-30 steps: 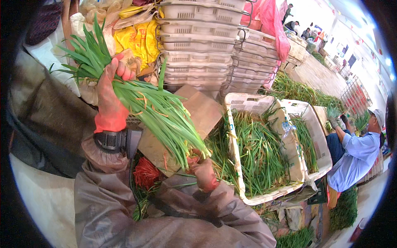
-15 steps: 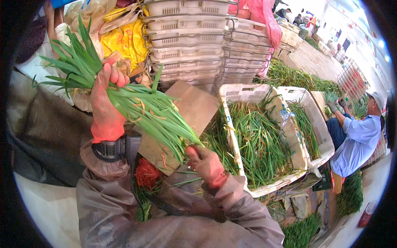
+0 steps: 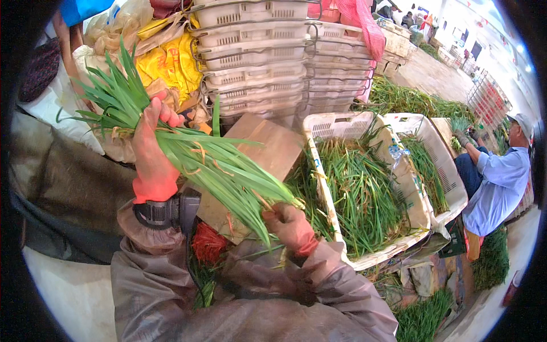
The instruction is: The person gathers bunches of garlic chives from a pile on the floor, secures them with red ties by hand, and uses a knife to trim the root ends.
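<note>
A bunch of long, flat, chive-like greens [image 3: 228,165] slants across the space in front of me. My left hand [image 3: 152,142], in a reddish glove, is wrapped around its upper part, and a tuft of leaves sticks out above the fist. The other end reaches down to my right hand [image 3: 288,225], also in a reddish glove. That hand's fingers are pinched together at a thin brownish leaf beside the bunch's lower tips; exactly what lies between them is partly hidden. Below the bunch is a tangle of red string [image 3: 209,244].
A white crate [image 3: 337,219] heaped with similar greens stands at right, another crate [image 3: 453,176] beside it. Stacked crates [image 3: 256,54] rise ahead, with a cardboard piece [image 3: 268,139] before them. A seated person in a blue shirt [image 3: 501,176] works at far right; a dark-covered surface [image 3: 68,188] is at left.
Both hands and the bunch have shifted slightly right in view. My right hand now pinches a brownish leaf near the tips, and the bunch's lower end shows more clearly above it.
</note>
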`<state>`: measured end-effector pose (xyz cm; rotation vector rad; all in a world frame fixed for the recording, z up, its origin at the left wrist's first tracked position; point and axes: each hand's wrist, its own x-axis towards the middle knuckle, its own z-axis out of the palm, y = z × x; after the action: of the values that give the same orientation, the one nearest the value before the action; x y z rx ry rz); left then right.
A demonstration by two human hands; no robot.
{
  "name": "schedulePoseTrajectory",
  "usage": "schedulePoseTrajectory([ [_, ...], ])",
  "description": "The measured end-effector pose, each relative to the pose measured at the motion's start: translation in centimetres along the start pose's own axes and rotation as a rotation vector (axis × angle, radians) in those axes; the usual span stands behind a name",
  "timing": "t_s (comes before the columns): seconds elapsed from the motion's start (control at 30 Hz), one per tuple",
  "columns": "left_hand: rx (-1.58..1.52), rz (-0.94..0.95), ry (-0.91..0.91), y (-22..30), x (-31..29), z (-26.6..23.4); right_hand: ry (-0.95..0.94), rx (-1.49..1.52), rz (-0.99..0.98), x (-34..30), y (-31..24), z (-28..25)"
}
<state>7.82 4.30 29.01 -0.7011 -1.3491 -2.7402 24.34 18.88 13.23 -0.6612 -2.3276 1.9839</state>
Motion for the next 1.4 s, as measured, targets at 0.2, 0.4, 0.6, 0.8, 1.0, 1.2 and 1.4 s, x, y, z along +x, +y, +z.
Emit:
schedulePoseTrajectory([
  [0.2, 0.013, -0.011, 0.048, 0.0, 0.8, -2.0, 0.105, -0.444, -0.271, -2.4, 8.3, -2.7],
  [0.4, -0.067, 0.073, 0.038, 1.6, 2.4, -3.6, -0.046, -0.675, -0.276, -5.1, 16.8, -6.5],
  [0.6, -0.136, 0.091, -0.102, 2.4, 2.0, -3.7, 0.049, 0.153, -0.215, -0.8, 6.0, 0.5],
  [0.8, -0.141, 0.056, -0.184, 2.0, 2.3, -3.0, -0.091, 0.266, 0.104, 0.1, 4.7, 1.7],
  [1.0, -0.096, 0.006, 0.002, 1.2, 1.9, -4.1, 0.020, -0.205, -0.098, -2.1, 8.2, -2.4],
  [1.2, -0.128, 0.044, 0.068, 2.8, 2.8, -2.8, -0.153, -0.643, 0.201, -4.1, 23.4, -11.7],
  [1.4, -0.092, 0.064, -0.004, 3.0, 2.1, -2.5, -0.088, -0.231, -0.629, 1.7, 3.9, -4.0],
])
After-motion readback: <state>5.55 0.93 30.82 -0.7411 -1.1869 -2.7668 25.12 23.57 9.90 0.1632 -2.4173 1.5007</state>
